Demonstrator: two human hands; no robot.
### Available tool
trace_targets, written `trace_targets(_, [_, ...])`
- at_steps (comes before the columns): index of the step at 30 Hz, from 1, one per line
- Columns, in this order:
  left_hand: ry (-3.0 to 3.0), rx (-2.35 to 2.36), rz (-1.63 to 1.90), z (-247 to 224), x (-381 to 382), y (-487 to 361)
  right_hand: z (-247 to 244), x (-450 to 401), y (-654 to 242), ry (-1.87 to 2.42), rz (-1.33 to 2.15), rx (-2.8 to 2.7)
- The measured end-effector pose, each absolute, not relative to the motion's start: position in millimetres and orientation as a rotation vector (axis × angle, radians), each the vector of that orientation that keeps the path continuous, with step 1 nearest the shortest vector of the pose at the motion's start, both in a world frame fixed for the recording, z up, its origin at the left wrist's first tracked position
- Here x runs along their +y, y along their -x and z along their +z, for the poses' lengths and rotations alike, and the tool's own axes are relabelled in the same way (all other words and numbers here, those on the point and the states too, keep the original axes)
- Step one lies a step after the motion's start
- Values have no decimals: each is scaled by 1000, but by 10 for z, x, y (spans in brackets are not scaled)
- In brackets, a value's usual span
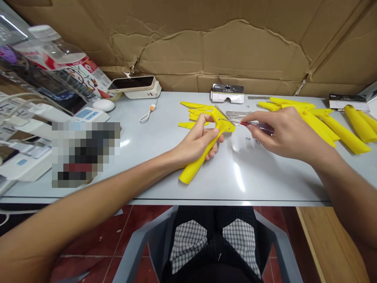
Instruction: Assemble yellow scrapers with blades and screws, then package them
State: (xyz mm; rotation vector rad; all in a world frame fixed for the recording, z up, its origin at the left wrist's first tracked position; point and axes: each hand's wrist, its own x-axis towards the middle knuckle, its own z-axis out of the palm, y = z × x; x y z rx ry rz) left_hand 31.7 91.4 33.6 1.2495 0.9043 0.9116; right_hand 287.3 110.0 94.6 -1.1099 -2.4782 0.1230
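Note:
My left hand is wrapped round a yellow plastic scraper, whose wide head points up and away from me and whose handle slants toward the table's front edge. Metal screws show in its head. My right hand grips a screwdriver with a dark handle and a red collar. The shaft reaches left to the scraper head, its tip at or near the upper screw. Under the tool lie thin metal blades. Several small nuts are scattered beside my right fingers.
More yellow scraper parts are piled at the right, and yellow pieces lie behind my left hand. Black-and-white packages stand at the back by the cardboard. A phone, a bottle and power strips crowd the left.

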Motion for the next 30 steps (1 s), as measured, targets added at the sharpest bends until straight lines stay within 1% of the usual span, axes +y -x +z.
trace_targets(14, [-1270,908,901,332,910,-320,963,1077,-2856,1197,175,-2482])
trace_targets(20, [-1300,911,903,318,901,-317,966,1052,-2851,1145,182,-2473])
trace_targets(24, [-1321,929,922,311,891,-327,968,1026,-2838,1244,216,-2458])
trace_targets(30, [-1310,941,916,311,885,-330,959,972,-2822,1204,99,-2440])
